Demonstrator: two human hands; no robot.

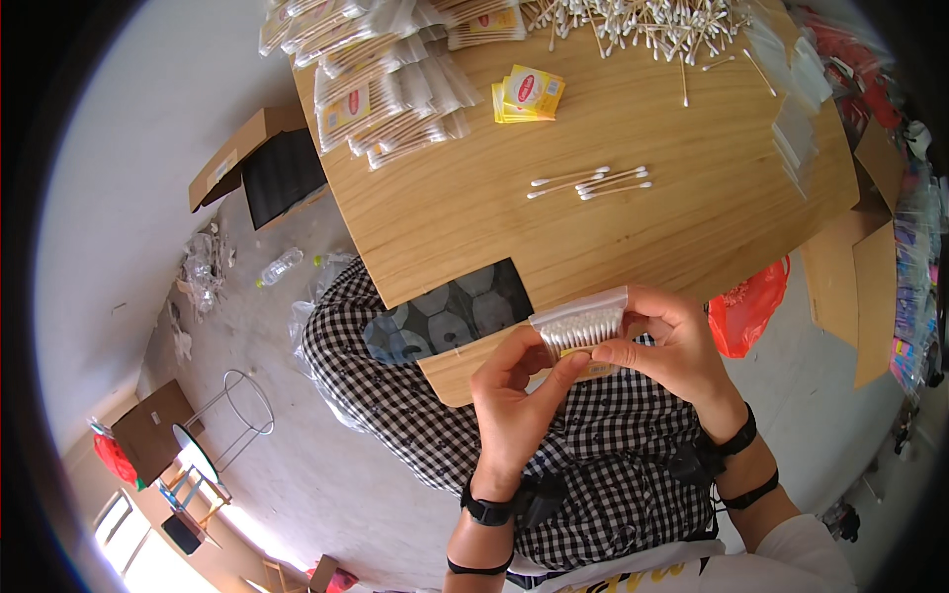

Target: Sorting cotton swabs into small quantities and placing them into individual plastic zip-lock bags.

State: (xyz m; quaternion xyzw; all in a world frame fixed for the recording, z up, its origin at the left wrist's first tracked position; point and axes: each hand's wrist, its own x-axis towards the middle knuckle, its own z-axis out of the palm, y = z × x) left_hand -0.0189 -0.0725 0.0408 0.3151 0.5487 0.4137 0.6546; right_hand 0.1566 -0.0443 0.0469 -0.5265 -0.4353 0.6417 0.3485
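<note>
Between my two hands, above my lap at the table's near edge, is a clear plastic bag of cotton swabs (581, 328). White swab tips line up inside it, and a yellow card shows at its lower part. My left hand (519, 390) pinches the bag's left side with thumb and fingers. On the other side, my right hand (672, 341) grips the bag's right edge, thumb across its front. Several loose cotton swabs (593, 184) lie on the table beyond my hands. Farther off is a small stack of yellow cards (532, 94).
Filled swab bags (386, 99) are piled at the table's far left. A heap of loose swabs (652, 25) lies at the far edge, with empty clear bags (794, 138) to the right. A red plastic bag (749, 311) hangs by the table (692, 232); cardboard boxes (850, 287) stand right.
</note>
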